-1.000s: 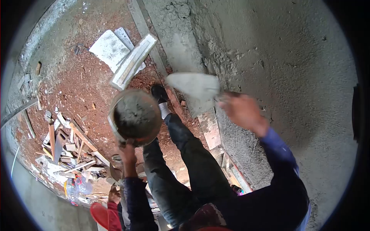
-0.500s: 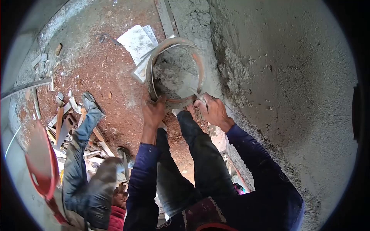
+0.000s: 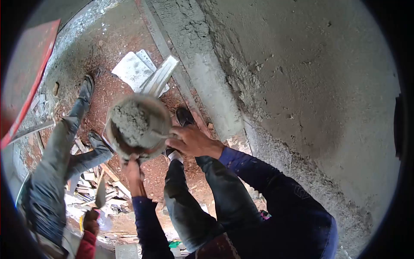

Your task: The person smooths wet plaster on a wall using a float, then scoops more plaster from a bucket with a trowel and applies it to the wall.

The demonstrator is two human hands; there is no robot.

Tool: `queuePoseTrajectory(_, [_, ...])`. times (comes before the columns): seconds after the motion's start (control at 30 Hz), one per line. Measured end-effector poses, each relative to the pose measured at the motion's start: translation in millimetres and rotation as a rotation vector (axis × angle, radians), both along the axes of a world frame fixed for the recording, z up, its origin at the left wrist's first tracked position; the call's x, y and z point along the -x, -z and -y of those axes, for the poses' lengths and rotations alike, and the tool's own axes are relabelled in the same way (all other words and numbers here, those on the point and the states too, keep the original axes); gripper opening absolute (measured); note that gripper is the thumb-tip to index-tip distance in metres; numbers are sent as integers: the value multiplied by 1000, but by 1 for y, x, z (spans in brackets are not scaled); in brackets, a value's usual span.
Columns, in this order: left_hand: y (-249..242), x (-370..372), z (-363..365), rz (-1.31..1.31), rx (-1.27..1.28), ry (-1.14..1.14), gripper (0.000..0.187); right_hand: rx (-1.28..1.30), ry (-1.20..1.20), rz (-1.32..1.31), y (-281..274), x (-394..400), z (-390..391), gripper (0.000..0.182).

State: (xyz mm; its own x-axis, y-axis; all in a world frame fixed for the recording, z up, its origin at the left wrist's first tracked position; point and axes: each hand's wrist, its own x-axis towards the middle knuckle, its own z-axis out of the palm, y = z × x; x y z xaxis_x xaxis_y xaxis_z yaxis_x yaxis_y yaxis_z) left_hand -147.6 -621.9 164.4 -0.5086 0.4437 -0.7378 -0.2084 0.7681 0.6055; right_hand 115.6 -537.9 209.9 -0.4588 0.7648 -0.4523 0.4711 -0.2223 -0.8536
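A round pan (image 3: 163, 113) with wet grey mortar (image 3: 129, 123) in it is held up over the reddish ground. My left hand (image 3: 134, 172) grips the pan's near rim. My right hand (image 3: 192, 141), at the pan's right side, is closed on the handle of a trowel (image 3: 152, 137), whose blade lies against the mortar. The pan is slightly blurred, and its rim hides part of my left fingers.
At the left stands a co-worker (image 3: 51, 172), whose hand (image 3: 90, 221) holds another trowel (image 3: 100, 195). A red-rimmed board (image 3: 36, 64) is at the upper left. White sheets (image 3: 134, 69), wood scraps (image 3: 114, 179), a long bar (image 3: 157, 36) and a plastered wall (image 3: 302, 77) surround me.
The pan and both my hands have moved left and nearer. More mortar shows inside the pan. The co-worker has shifted, and the red-rimmed object has moved to the upper left.
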Motion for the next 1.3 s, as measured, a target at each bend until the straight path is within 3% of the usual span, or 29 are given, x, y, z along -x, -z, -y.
queuePoseTrajectory(0.03, [12,13,17,-83,21,50,45,3,1,-8,14,-8,-4,34])
queuePoseTrajectory(0.07, [5,18,21,-192,163,187,46,251,15,-138,30,-20,-9,37])
queuePoseTrajectory(0.1, [12,15,32,-103,20,75,45,494,28,-266,48,-33,-17,42])
queuePoseTrajectory(0.13, [17,14,41,-15,-119,-35,43,235,18,-80,83,-56,-12,36])
queuePoseTrajectory(0.17, [17,15,47,-23,-107,-33,43,523,90,-122,88,-95,-23,34])
queuePoseTrajectory(0.23, [7,23,61,33,35,123,42,635,427,-345,127,-210,-6,44])
queuePoseTrajectory(0.27, [19,32,79,-61,78,167,42,617,785,17,105,-236,4,45])
queuePoseTrajectory(0.3, [12,27,74,36,87,99,47,568,770,406,4,-221,-27,44])
queuePoseTrajectory(0.33, [-1,16,76,133,105,12,52,369,904,592,-37,-228,-25,36])
queuePoseTrajectory(0.4, [54,48,160,114,117,182,42,387,555,605,-130,-248,-15,35])
queuePoseTrajectory(0.43, [13,6,106,113,38,22,54,392,446,615,-155,-243,-17,34])
queuePoseTrajectory(0.47, [9,-6,101,102,12,42,49,386,442,615,-162,-234,-17,34])
queuePoseTrajectory(0.5, [7,-14,100,137,-22,54,46,243,164,644,-161,-221,-16,33])
queuePoseTrajectory(0.53, [9,-21,97,175,-61,63,42,91,-115,667,-156,-207,-16,33])
queuePoseTrajectory(0.6, [4,-44,80,119,-9,96,36,-143,-263,734,-123,-168,-11,28])
queuePoseTrajectory(0.63, [-2,-57,65,217,-116,54,36,-151,-402,801,-102,-151,-8,25])
queuePoseTrajectory(0.67, [20,-59,72,102,-25,187,35,-158,-541,864,-78,-137,-7,22])
queuePoseTrajectory(0.73, [25,-72,54,7,-151,391,42,-529,-648,851,-23,-113,3,16])
queuePoseTrajectory(0.8, [15,-91,26,-66,-281,470,53,-304,-690,790,23,-89,18,17])
queuePoseTrajectory(0.83, [12,-99,11,-121,-344,506,53,-311,-692,793,35,-76,28,17])
queuePoseTrajectory(0.9, [5,-99,-13,-141,-416,601,55,-132,-369,607,42,-51,59,21])
queuePoseTrajectory(1.03, [-15,-89,-40,-307,-591,711,57,-157,-106,486,20,-46,71,26])
queuePoseTrajectory(1.07, [-21,-80,-42,-318,-584,719,57,-154,-102,472,17,-48,77,26])
queuePoseTrajectory(1.13, [-28,-70,-53,165,-288,554,54,-96,-106,495,12,-57,76,38])
queuePoseTrajectory(1.2, [-8,-62,-43,174,-403,546,50,-51,-118,561,-6,-46,52,38])
queuePoseTrajectory(1.3, [-21,-54,-51,33,-301,469,35,36,-171,637,6,-40,28,36])
